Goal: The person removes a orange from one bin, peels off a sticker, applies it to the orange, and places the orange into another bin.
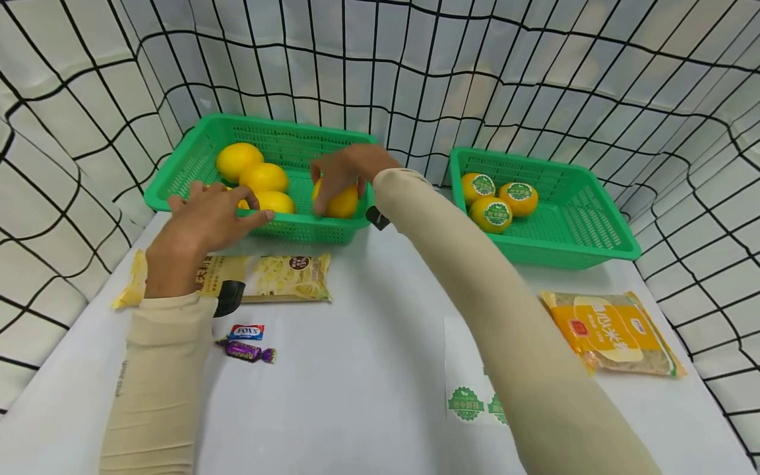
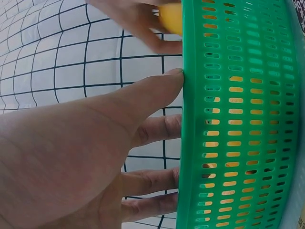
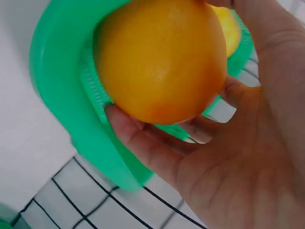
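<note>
My right hand (image 1: pixel 347 173) holds an orange (image 3: pixel 162 62) at the right end of the left green basket (image 1: pixel 309 227). In the right wrist view its fingers (image 3: pixel 152 148) curl round the fruit's underside, and no sticker shows on the side facing that camera. Several yellow fruits (image 1: pixel 237 161) that look like lemons lie in the basket's left part. Over the front rim reaches my left hand (image 1: pixel 204 218), its fingers spread above the nearest fruits. The left wrist view has its thumb (image 2: pixel 152 93) at the rim; the fingertips are hidden behind the basket wall.
At right, another green basket (image 1: pixel 576 227) holds oranges (image 1: pixel 493 214) with green stickers. A sticker sheet (image 1: pixel 466 369) lies partly under my right forearm. Around are a yellow food packet (image 1: pixel 291 277), an orange-labelled packet (image 1: pixel 614 333), and two wrapped sweets (image 1: pixel 246 349). Black netting (image 1: pixel 415 63) borders the table.
</note>
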Demonstrator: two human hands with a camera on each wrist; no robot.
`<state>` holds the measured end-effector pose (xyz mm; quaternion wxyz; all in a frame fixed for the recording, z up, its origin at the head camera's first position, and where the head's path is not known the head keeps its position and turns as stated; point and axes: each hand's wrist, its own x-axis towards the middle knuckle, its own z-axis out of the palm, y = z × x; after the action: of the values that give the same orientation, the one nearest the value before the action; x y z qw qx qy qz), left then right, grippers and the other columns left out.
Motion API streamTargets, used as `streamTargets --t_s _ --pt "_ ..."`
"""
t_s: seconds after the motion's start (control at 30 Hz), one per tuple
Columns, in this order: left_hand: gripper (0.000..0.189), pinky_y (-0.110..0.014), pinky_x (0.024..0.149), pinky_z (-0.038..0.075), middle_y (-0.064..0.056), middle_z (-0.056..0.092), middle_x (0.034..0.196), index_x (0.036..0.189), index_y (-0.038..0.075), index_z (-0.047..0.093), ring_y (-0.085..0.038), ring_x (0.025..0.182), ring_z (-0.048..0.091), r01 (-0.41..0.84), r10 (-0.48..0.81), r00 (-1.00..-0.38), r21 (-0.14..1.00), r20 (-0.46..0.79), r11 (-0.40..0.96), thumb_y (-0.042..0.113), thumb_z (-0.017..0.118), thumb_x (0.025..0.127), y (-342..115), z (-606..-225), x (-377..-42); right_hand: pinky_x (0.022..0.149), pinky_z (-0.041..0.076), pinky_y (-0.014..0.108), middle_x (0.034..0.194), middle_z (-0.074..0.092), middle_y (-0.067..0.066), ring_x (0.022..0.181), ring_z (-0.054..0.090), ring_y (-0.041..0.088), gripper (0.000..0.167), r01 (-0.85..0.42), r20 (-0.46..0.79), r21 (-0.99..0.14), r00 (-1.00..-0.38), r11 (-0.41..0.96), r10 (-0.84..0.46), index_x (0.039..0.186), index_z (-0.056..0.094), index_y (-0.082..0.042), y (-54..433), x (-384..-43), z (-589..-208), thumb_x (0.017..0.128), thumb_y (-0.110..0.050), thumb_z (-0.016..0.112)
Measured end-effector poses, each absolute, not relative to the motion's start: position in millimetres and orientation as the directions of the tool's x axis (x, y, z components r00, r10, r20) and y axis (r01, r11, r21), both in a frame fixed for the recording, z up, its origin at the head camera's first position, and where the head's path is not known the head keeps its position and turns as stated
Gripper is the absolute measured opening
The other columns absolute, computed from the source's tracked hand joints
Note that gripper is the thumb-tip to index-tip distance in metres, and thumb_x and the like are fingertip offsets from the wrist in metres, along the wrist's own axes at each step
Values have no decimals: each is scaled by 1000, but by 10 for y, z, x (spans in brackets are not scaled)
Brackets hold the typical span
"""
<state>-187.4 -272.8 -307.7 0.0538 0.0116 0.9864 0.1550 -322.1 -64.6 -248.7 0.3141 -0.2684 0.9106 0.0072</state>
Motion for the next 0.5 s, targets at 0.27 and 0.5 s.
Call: streamTargets --t_s 0.27,0.5 --pt "57 -89 102 13 -39 48 136 137 6 56 -63 129 28 4 39 -993 299 -110 954 56 51 109 -2757 -3063 -1884 92 56 33 136 50 6 110 56 21 71 -660 -431 -282 -561 696 -707 148 37 -20 -200 -3031 -2231 91 -39 74" --pt "56 -90 102 12 -38 50 134 136 5 56 -61 126 29 16 50 -993 305 -104 952 54 51 109 -2736 -3076 -1887 88 55 39 132 51 10 114 54 27 67 -672 -245 -416 -566 613 -787 139 44 -17 464 -2670 -2448 83 -33 78"
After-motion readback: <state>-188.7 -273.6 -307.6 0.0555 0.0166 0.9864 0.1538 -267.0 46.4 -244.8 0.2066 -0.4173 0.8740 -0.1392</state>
